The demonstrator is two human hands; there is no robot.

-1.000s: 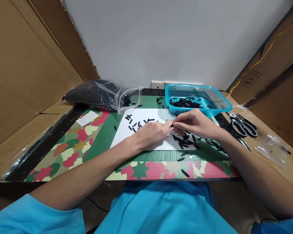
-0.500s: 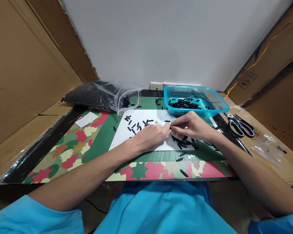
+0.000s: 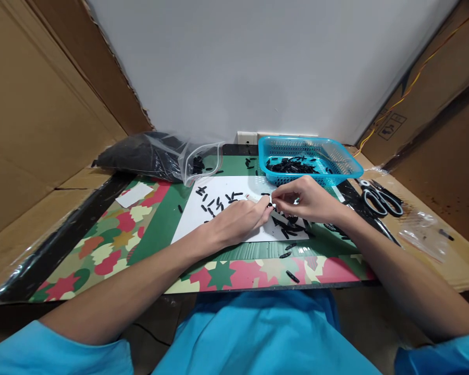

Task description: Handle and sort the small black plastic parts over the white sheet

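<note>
- A clear plastic bag (image 3: pixel 140 154) with dark contents lies far left.
- Slim black oblong pieces (image 3: pixel 238 194) dot a white rectangular sheet (image 3: pixel 185 221).
- The left hand (image 3: pixel 242 219), fingers closed, appears to pinch a small black piece (image 3: pixel 270 205) above the sheet.
- The right hand (image 3: pixel 307 200), meeting the left a half-second ago, sits just apart, suggesting the left alone bears the piece; its own grip cannot be told.
- Behind stands a blue perforated plastic basket (image 3: pixel 349 167).

Basket (image 3: pixel 352 175) blocks path fwd of R hand (image 3: pixel 307 200); bag (image 3: pixel 140 154) far L; gap btwn, few black pcs (image 3: pixel 247 163).
</note>
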